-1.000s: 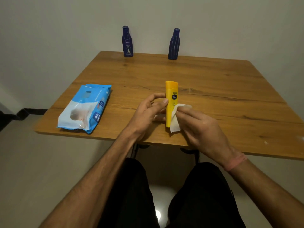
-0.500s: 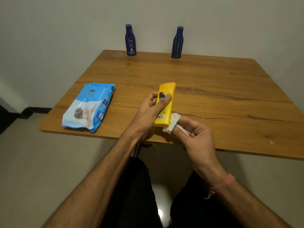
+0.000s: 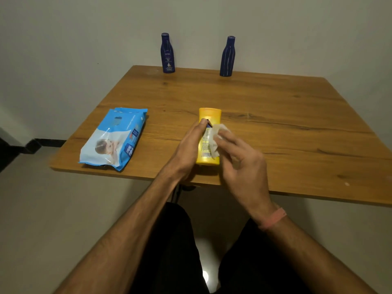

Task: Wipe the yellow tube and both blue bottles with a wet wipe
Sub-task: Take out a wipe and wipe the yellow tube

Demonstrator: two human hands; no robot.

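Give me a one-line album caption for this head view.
Left hand grips yellow tube; right hand rubs wet wipe on it.

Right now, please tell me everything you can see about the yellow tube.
The yellow tube looks like smooth, glossy plastic, with a broad flat end pointing away from the person. The side facing the camera carries small print and a barcode near its lower end. It is held just above the near part of the wooden table. The left hand grips its left side, and the right hand presses a white wipe against its right side.
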